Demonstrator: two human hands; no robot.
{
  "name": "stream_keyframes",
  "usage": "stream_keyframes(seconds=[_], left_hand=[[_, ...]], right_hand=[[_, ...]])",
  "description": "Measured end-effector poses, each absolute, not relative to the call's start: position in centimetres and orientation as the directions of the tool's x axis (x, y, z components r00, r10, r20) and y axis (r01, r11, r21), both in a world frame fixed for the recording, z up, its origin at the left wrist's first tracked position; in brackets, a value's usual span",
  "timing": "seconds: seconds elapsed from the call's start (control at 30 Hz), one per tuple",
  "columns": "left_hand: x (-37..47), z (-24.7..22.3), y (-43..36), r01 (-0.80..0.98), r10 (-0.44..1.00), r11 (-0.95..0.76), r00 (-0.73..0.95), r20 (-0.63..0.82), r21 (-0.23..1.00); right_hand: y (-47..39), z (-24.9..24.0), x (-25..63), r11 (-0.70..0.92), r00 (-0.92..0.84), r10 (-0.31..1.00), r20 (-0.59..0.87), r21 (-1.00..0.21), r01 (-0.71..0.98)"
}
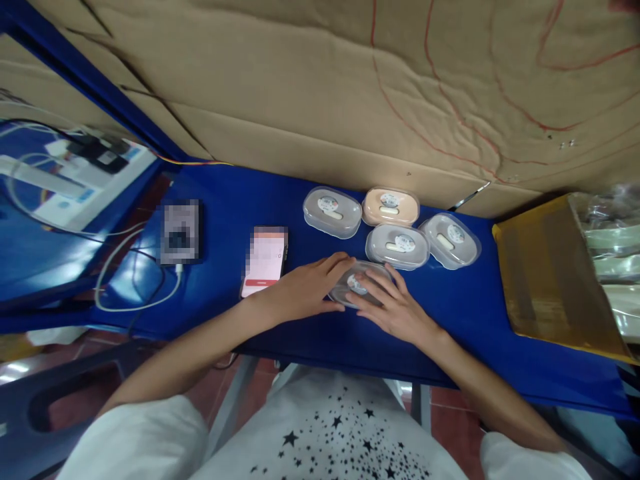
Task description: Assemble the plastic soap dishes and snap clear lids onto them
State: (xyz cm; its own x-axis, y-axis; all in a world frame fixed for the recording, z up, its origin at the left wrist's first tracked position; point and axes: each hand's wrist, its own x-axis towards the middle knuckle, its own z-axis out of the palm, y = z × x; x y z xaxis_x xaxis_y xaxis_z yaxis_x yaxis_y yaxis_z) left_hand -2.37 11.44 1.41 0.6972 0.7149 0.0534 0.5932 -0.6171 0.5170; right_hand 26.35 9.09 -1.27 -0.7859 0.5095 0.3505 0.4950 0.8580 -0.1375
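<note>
A grey oval plastic box (340,288) with a clear lid and a round sticker lies near the table's front edge, partly hidden by both hands. My left hand (320,283) is closed round its left end, thumb on the near side and fingers on the far side. My right hand (390,303) rests over the lid's right part with its fingers spread. Just beyond are more such boxes: a grey one (323,223) at left, a peach one (403,217), a grey one (377,253) before it, and another grey one (457,253) at right.
A phone (265,257) with a lit screen lies left of my hands. Farther left are a blurred-out device (180,233) on a white cable and a power strip (115,180). At right, a cardboard box (545,273) holds wrapped pieces. A cardboard wall (300,100) closes the table's back.
</note>
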Motion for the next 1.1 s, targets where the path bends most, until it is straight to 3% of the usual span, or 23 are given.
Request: stream_keyframes(seconds=[0.17,0.3,0.77,1.1], left_hand=[[-2.5,1.2,11.4,0.611,0.714,-0.611,0.7,0.017,0.504],[-2.6,1.0,11.3,0.61,0.714,-0.612,0.7,0.019,0.503],[-2.9,0.7,11.0,0.574,0.705,-0.608,0.708,0.041,0.549],[-3.0,0.4,11.1,0.53,0.713,-0.558,0.699,0.042,0.639]], right_hand=[[9.3,-0.5,26.7,0.876,-0.819,0.48,0.313,-0.13,0.464],[9.5,-0.7,26.8,0.89,-0.811,0.453,0.371,-0.145,0.432],[9.6,-1.2,26.7,0.814,-0.738,0.579,0.347,-0.298,0.498],[9.5,-0.7,26.5,0.871,-0.787,0.491,0.374,-0.187,0.455]])
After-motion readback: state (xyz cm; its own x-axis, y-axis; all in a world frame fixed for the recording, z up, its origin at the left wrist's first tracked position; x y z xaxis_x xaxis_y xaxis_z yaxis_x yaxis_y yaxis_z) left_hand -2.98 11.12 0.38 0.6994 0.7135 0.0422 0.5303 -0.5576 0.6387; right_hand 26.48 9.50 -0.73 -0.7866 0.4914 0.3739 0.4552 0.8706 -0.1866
